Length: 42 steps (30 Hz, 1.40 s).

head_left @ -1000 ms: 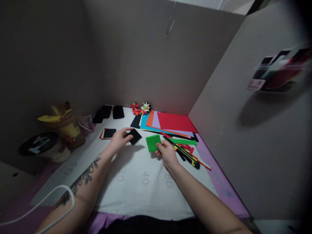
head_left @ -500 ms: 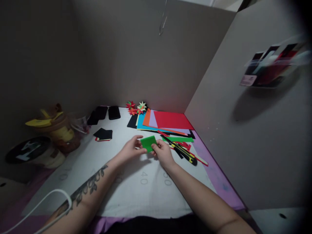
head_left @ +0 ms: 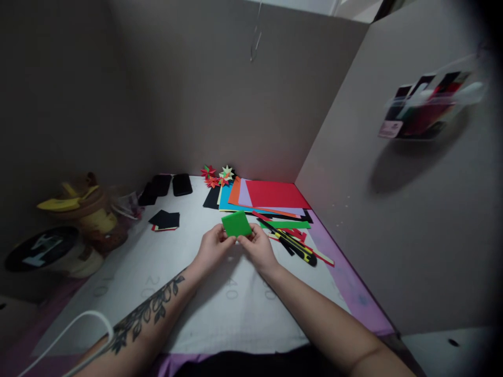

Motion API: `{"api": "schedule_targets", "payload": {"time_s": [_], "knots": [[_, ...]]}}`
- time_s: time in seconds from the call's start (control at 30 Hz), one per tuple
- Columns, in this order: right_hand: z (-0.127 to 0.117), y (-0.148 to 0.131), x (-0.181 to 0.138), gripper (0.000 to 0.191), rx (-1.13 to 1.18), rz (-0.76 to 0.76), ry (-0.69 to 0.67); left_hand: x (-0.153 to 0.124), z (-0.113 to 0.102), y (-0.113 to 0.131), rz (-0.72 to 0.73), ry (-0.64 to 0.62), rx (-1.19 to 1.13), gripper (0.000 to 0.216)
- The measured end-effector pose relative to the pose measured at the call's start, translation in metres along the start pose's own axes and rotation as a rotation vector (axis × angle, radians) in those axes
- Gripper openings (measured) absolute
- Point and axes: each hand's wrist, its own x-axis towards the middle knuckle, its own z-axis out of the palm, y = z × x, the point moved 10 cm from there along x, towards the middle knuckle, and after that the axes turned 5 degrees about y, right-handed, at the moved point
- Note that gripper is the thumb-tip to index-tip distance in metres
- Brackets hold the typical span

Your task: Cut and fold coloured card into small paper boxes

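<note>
A small green paper square (head_left: 236,223) is held up just above the white cutting mat (head_left: 204,309). My left hand (head_left: 212,246) pinches its near left corner and my right hand (head_left: 257,248) pinches its near right corner, fingers closed on the paper. Both hands meet at the middle of the mat. To the right lies a yellow and black utility knife (head_left: 296,247) among red and green paper strips.
A fan of coloured paper sheets (head_left: 271,196) lies at the back right, with folded paper stars (head_left: 218,175) behind it. A small stack of black squares (head_left: 165,220) lies left, two black cases (head_left: 173,184) behind. Containers (head_left: 84,209) stand far left. Cardboard walls surround the desk.
My left hand let go of a black square onto the stack at the left and came over to the green square. Both hands now hold it, lifted slightly.
</note>
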Motion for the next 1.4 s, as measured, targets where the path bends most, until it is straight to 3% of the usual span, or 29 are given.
{"api": "schedule_targets", "payload": {"time_s": [0.3,0.5,0.63,0.73,0.83,0.97,1.07,1.23,1.3,1.4], "knots": [[-0.006,0.000,0.001,0.040,0.058,0.052,0.091,-0.007,0.004,0.014,-0.002,-0.018,-0.011,0.028],[-0.058,-0.017,0.020,0.042,0.040,-0.020,0.326,0.002,-0.021,-0.004,-0.081,0.062,0.066,0.027],[-0.033,-0.011,0.016,0.036,-0.013,0.023,0.135,0.003,0.002,-0.011,-0.149,-0.105,-0.027,0.055],[-0.007,-0.008,0.004,0.033,-0.004,0.021,0.036,-0.002,0.023,-0.005,-0.146,-0.228,-0.147,0.053],[0.004,-0.007,-0.002,0.033,0.008,0.031,0.010,-0.006,0.022,-0.009,-0.176,-0.203,-0.099,0.034],[0.008,-0.004,-0.005,0.036,0.049,0.072,-0.010,-0.008,0.015,-0.011,-0.187,-0.175,-0.109,0.035],[0.002,-0.006,0.001,0.039,0.067,0.094,-0.009,-0.007,0.014,-0.009,-0.179,-0.199,-0.155,0.035],[-0.054,-0.030,0.021,0.037,0.081,-0.071,0.273,-0.001,-0.009,-0.019,-0.232,-0.076,-0.047,0.029],[-0.057,-0.030,0.024,0.035,0.020,-0.066,0.241,0.003,-0.014,-0.017,-0.184,-0.056,0.026,0.026],[-0.042,-0.032,0.018,0.036,-0.047,-0.090,0.132,0.004,-0.013,-0.006,-0.040,-0.062,0.191,0.020]]}}
